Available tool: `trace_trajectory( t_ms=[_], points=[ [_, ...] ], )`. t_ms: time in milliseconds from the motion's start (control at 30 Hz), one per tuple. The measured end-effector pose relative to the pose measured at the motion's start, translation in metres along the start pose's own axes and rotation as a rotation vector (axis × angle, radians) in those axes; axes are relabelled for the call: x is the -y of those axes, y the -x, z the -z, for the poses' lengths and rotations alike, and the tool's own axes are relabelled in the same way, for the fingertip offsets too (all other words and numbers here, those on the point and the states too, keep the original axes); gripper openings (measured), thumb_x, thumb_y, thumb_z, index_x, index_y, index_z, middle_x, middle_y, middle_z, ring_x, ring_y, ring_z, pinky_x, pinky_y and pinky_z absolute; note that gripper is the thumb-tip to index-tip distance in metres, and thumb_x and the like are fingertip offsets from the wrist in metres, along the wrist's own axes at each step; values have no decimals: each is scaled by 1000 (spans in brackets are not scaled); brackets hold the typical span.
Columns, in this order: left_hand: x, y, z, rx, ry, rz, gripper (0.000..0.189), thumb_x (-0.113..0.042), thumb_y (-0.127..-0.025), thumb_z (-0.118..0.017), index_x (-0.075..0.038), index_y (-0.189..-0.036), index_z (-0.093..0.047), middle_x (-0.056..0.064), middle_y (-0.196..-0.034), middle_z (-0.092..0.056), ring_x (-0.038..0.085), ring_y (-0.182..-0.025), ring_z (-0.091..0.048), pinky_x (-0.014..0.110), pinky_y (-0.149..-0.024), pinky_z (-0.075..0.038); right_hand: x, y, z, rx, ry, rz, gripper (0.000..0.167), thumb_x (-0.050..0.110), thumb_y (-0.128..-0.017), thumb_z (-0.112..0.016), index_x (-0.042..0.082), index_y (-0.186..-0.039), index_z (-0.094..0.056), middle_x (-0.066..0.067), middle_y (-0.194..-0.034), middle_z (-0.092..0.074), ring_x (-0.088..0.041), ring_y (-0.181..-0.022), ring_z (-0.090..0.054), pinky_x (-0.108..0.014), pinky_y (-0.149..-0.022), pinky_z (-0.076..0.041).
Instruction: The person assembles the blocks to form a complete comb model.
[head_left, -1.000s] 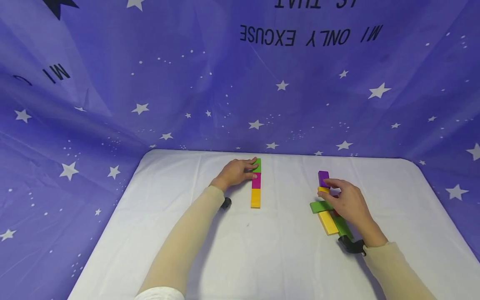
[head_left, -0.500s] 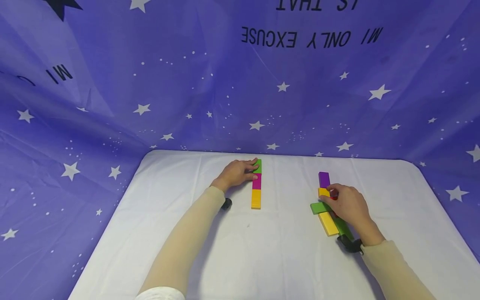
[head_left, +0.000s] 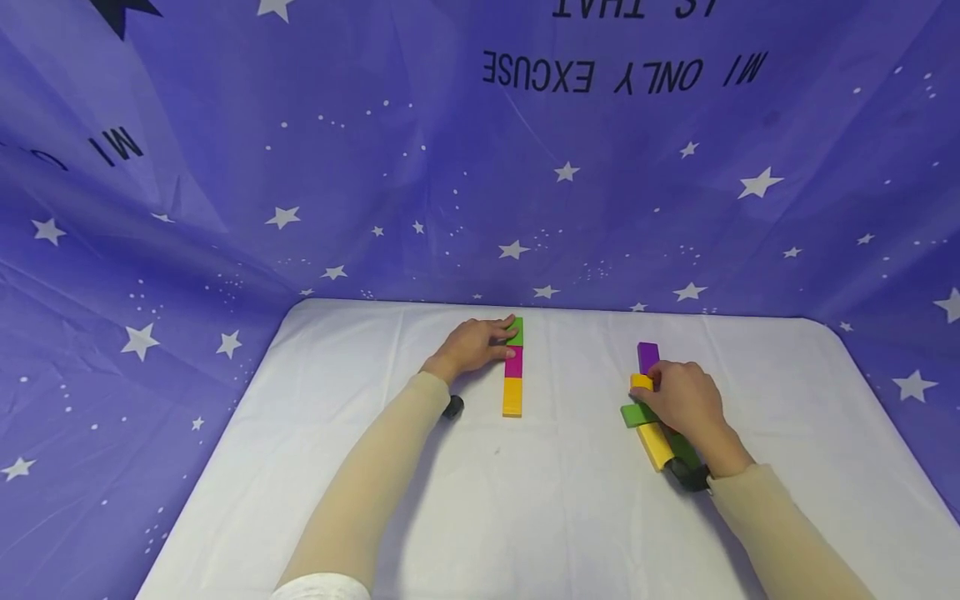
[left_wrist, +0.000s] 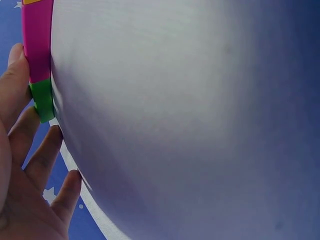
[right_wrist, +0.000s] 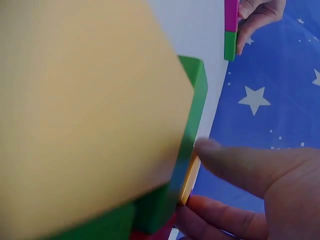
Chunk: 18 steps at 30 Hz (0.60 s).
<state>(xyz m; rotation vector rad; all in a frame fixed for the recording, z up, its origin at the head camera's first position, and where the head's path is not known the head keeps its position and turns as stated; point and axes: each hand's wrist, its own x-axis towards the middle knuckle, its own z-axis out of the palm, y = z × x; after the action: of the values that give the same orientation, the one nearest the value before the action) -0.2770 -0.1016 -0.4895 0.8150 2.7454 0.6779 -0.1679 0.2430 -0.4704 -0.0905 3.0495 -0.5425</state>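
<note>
My left hand rests against a short row of blocks on the table, its fingers fairly straight. The row runs from a green block through a magenta block to a yellow block. In the left wrist view the thumb touches the magenta block's side, and a fingertip is at the green block's end. My right hand pinches a small yellow block between thumb and fingers, above the right pile. A purple block lies just beyond it; a green block lies just nearer.
Nearer in the right pile are a long yellow block and a darker green block, partly under the right hand and its black wrist camera. A white cloth covers the table. A blue starry curtain stands behind it.
My right hand first drew back slightly from the purple block, then closed on the small yellow block and shifted it a little left. The left hand has stayed in place.
</note>
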Motion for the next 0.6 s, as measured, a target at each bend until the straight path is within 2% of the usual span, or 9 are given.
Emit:
trace_trajectory(
  t_ms=[300, 467, 600],
  points=[
    [0, -1, 0, 0, -20, -1, 52, -40, -94, -70, -21, -141, -57, -7, -156, -42, 22, -143, -41, 37, -119, -31, 11, -8, -5, -15, 32, 31, 37, 27, -83, -82, -5, -97, -72, -9, -73, -64, -29, -69, -53, -36, -55, -44],
    [0, -1, 1, -1, -24, 2, 52, -40, -94, -69, -21, -141, -57, -8, -156, -42, 22, -143, -41, 37, -119, -31, 17, -14, -5, -9, 36, 45, 38, 32, -82, -82, -3, -91, -71, -7, -69, -63, -28, -66, -54, -35, -51, -43],
    [0, -1, 1, 7, -19, 3, 53, -40, -94, -69, -21, -142, -57, -8, -156, -41, 23, -143, -41, 37, -119, -31, 20, -19, -5, 14, 31, 56, 34, 27, -82, -82, -3, -94, -72, -10, -76, -67, -29, -69, -57, -39, -55, -48]
  ],
)
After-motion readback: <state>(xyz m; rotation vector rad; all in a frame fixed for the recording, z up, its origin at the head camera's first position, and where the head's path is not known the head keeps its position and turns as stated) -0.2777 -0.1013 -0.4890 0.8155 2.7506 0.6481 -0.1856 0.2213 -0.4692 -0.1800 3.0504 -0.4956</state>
